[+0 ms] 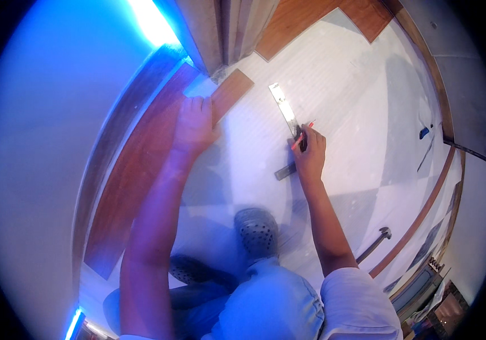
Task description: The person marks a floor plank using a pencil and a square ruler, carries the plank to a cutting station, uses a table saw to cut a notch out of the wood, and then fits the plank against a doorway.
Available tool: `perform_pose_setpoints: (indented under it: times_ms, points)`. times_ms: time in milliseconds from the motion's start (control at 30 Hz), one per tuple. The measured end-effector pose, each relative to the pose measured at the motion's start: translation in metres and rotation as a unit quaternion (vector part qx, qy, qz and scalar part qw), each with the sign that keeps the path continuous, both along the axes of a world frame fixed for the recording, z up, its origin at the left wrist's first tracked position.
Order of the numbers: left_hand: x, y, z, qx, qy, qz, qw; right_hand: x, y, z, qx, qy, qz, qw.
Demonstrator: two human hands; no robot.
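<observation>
A long reddish-brown floor plank (135, 164) lies along the wall on my left, with a narrower brown piece (233, 93) reaching out beside its far end. Over the boards there, my left hand (196, 124) is closed, its fingertips bent down at the plank's cut-out. In my right hand (311, 148) are a red pencil (311, 123) and a metal square (282, 105). The square's bright blade points away from me above the pale floor. A dark bar (285, 171) shows just below that hand; whether it belongs to the square I cannot tell.
Laid brown planks (305, 20) cover the floor at the far side, beyond a door frame (231, 28). On the right lie a hammer (378, 241), a blue-handled tool (423, 133) and a long wooden strip (424, 209). My grey clog (256, 229) rests between my arms.
</observation>
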State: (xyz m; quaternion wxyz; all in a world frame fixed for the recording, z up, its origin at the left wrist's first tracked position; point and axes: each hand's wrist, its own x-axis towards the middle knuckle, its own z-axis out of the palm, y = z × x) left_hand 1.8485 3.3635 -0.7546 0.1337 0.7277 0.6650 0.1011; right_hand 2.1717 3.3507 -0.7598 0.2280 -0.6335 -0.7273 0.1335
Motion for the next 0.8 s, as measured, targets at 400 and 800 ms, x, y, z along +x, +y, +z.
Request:
perform_pose_setpoints:
  times_ms: [400, 800]
  points:
    - [0.03, 0.004, 0.0, 0.097, -0.074, 0.083, 0.989, 0.023, 0.081, 0.021, 0.017, -0.004, 0.184, 0.983]
    - [0.081, 0.085, -0.028, -0.098, -0.742, 0.429, 0.506, -0.007, 0.213, 0.015, 0.149, -0.083, 0.182, 0.968]
